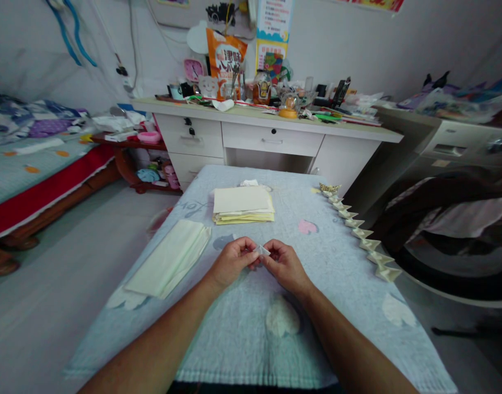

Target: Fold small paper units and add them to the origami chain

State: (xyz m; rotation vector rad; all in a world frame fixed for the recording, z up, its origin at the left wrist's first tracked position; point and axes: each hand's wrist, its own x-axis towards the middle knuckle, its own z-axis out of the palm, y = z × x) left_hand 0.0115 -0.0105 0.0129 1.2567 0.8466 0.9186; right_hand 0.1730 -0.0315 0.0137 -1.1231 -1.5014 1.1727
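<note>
Over the blue cloth (234, 334), left hand (233, 259) and right hand (285, 265) pinch a folded paper (262, 250), closed fingers (249, 258) partly hiding it.

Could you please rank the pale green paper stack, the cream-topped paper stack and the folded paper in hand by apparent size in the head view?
1. Pale green paper stack, nearer the camera, which may enlarge it
2. Cream-topped paper stack
3. Folded paper, partly hidden
</note>
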